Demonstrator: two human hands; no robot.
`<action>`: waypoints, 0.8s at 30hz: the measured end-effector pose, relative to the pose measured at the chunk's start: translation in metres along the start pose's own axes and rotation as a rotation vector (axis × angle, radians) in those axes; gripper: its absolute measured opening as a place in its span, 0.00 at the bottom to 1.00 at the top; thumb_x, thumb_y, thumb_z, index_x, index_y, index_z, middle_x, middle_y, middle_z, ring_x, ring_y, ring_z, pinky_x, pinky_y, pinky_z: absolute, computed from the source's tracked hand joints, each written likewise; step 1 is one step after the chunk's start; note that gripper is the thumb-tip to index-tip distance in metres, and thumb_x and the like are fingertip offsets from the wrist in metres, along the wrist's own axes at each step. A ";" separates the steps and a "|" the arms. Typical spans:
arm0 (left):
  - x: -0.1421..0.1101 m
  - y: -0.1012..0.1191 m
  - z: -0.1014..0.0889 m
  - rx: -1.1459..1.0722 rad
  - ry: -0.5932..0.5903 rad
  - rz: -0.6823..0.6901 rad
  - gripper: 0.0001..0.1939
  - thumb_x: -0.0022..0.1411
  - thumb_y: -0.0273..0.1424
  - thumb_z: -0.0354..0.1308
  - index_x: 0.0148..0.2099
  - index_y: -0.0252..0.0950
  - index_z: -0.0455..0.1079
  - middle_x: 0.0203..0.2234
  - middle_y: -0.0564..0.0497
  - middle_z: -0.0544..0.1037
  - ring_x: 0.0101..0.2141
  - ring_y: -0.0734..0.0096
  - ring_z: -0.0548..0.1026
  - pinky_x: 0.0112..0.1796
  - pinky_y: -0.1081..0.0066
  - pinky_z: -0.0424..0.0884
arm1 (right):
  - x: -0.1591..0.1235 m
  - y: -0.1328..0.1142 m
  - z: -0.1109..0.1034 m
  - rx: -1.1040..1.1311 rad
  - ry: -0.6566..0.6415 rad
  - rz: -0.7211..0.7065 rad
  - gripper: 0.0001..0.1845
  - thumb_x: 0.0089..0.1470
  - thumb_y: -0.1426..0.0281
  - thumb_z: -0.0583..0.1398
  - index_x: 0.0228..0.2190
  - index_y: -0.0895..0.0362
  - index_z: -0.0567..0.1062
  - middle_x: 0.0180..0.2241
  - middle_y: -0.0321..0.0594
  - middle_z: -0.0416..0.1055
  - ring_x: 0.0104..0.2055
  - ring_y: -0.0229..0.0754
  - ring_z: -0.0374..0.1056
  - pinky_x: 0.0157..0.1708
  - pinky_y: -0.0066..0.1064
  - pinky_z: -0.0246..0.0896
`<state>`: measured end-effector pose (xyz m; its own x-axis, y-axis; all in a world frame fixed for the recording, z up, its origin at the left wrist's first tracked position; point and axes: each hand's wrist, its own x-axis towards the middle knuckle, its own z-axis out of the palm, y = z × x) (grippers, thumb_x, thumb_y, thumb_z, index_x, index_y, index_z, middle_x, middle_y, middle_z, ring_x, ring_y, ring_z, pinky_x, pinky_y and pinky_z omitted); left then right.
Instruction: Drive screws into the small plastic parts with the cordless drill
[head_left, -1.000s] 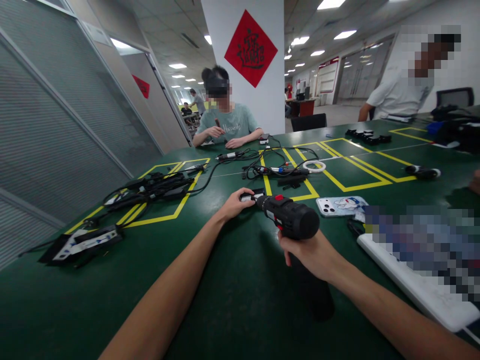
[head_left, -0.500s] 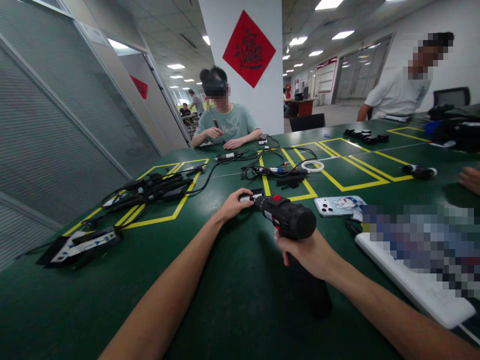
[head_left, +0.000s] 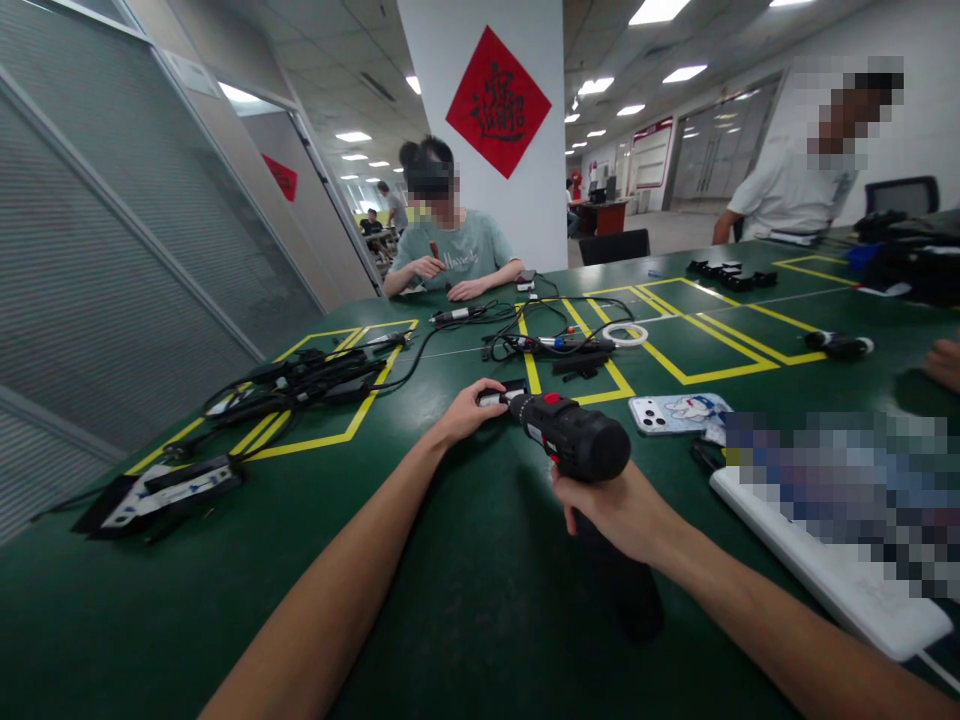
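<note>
Yellow tape (head_left: 731, 374) marks the green table (head_left: 480, 580); on it lie tangled cables (head_left: 300, 377), a white ring (head_left: 626, 345), a phone (head_left: 675, 413) and black brackets (head_left: 739, 278).

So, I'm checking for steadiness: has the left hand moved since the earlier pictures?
No, not visibly: judged against the nearby yellow tape strip, the left hand sits in the same place, just to the left of it.
</note>
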<state>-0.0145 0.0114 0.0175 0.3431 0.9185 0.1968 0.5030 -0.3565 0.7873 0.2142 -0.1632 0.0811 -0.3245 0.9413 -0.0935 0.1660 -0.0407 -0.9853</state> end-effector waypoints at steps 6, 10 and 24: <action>-0.001 0.002 -0.001 0.012 0.011 -0.008 0.22 0.48 0.40 0.59 0.45 0.36 0.67 0.35 0.52 0.73 0.33 0.68 0.70 0.34 0.71 0.65 | 0.000 0.000 0.001 0.000 -0.008 -0.017 0.03 0.47 0.72 0.55 0.27 0.58 0.68 0.19 0.33 0.66 0.20 0.35 0.65 0.25 0.27 0.57; 0.000 0.001 0.000 0.009 0.009 -0.010 0.22 0.48 0.40 0.59 0.45 0.36 0.67 0.36 0.51 0.73 0.34 0.68 0.70 0.35 0.70 0.65 | 0.000 0.003 0.001 -0.002 -0.013 -0.027 0.03 0.47 0.72 0.55 0.28 0.58 0.69 0.20 0.33 0.66 0.21 0.35 0.66 0.26 0.28 0.59; 0.001 -0.005 0.000 -0.031 0.010 -0.010 0.23 0.48 0.41 0.60 0.45 0.36 0.67 0.36 0.52 0.73 0.33 0.68 0.70 0.35 0.71 0.65 | 0.001 0.001 0.002 -0.001 0.003 -0.013 0.02 0.46 0.73 0.56 0.27 0.58 0.67 0.20 0.32 0.65 0.20 0.35 0.65 0.25 0.28 0.58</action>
<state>-0.0164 0.0137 0.0140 0.3298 0.9239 0.1942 0.4813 -0.3415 0.8073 0.2125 -0.1629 0.0798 -0.3243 0.9426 -0.0800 0.1626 -0.0278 -0.9863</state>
